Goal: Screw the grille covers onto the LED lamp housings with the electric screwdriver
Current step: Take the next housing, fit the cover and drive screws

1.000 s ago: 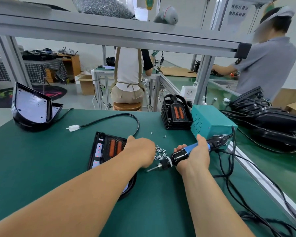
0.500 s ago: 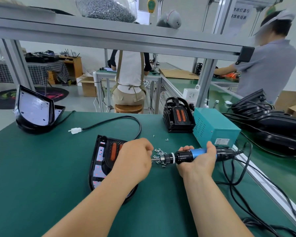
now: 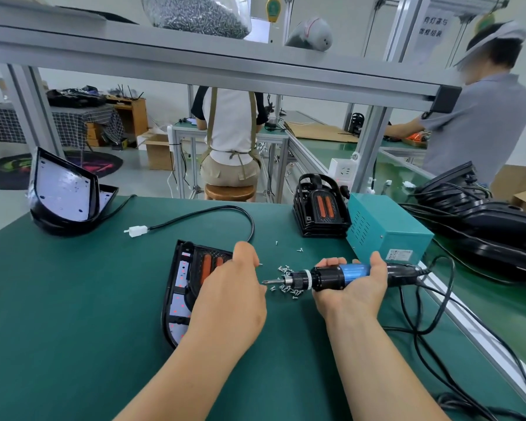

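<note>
Levelled out from the downward slant it had a second ago, the electric screwdriver point(image 3: 331, 278) now lies across the upturned palm of the right hand point(image 3: 351, 291). The fingers curl round its blue barrel and the bit points left at the left hand point(image 3: 234, 294), most likely so that a screw can be set on the tip before driving. The left hand is over the right side of the LED lamp housing point(image 3: 179, 287), which lies flat on the green surface point(image 3: 73, 299) just in front of the person. Its grille cover point(image 3: 208, 264), with orange strips, is already seated in it. The left fingers curl away from the camera, so it cannot be told whether they pinch a screw. Loose screws point(image 3: 289, 288) sit in a small heap under the bit, between the two hands, kept where either can pick one up. Farther back stand a stack of grille covers point(image 3: 321, 208) and, beside it, the teal power box point(image 3: 386, 229). The tool's cord point(image 3: 451, 278) loops off to the right, away from the work. A second housing point(image 3: 64, 196) is propped up well apart at the far left.
</note>
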A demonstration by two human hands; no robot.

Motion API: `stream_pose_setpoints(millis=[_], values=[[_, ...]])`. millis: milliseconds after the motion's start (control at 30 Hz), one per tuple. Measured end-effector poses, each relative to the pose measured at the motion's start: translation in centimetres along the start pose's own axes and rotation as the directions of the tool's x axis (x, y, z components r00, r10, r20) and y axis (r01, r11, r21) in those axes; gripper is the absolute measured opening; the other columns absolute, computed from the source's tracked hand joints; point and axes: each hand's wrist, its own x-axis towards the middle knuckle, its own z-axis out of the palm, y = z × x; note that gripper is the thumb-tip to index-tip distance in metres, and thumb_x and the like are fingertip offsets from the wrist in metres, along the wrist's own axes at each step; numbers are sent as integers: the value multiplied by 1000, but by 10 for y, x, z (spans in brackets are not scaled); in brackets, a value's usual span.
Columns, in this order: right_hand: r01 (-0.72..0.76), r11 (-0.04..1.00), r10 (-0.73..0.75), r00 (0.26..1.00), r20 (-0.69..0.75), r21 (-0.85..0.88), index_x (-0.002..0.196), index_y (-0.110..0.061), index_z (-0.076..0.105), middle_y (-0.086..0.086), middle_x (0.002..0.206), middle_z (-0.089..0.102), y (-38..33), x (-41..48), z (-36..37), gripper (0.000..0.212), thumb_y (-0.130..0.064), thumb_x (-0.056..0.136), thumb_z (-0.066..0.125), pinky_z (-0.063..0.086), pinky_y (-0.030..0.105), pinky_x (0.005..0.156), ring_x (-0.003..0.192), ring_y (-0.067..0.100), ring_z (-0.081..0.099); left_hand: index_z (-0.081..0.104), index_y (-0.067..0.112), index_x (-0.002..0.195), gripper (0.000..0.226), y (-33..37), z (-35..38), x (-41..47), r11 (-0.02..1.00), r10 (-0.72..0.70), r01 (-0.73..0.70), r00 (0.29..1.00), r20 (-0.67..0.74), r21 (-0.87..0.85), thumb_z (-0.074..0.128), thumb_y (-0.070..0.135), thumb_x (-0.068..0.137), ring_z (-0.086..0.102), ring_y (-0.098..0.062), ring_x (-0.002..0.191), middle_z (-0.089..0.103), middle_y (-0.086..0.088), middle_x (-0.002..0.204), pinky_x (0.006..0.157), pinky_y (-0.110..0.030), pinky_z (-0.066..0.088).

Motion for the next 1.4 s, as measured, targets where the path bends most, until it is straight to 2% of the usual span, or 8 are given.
stream_pose_setpoints(millis=[133,233,500,800,1067,1400], values=[[-12,1000,12,999,35,-5,90,-18,51,3,65,54,2,-1,0,37,-41,77,77,53,28,55,44,18,54,25,31,97,38,1,0,1,997,-12,9,1000,27,76,55,9,92,57,-12,76,63,5,85,61,-31,46],[-7,1000,8,999,54,-26,90,-19,50,3,57,54,3,-2,0,37,-42,78,76,52,27,57,46,18,53,30,28,102,36,2,0,1,997,-2,-1,999,38,74,53,4,90,59,-16,78,62,5,85,68,-37,53],[-3,1000,5,997,82,-26,90,-19,49,2,52,53,3,-2,1,36,-42,80,75,51,27,53,42,17,53,36,24,115,37,1,-1,2,994,17,-24,998,66,105,53,3,90,59,-18,82,62,5,89,72,-36,53],[7,999,-1,994,114,-49,92,-20,49,2,53,54,3,-2,0,37,-43,79,75,51,27,53,42,18,54,36,22,112,36,-1,0,2,991,42,-51,996,76,127,54,1,88,61,-18,77,61,4,83,71,-40,55],[31,997,-22,991,134,-64,91,-19,49,2,54,53,2,-2,1,36,-43,80,73,51,27,53,43,18,52,37,23,122,43,-3,-1,4,991,67,-76,995,77,112,54,1,88,60,-18,82,62,5,88,75,-39,54],[34,996,-22,988,154,-76,91,-20,49,2,58,54,2,-1,1,36,-44,80,73,50,27,57,47,18,52,41,25,121,43,-2,-1,3,992,84,-90,994,73,86,54,1,88,58,-18,86,58,7,93,78,-40,54]])
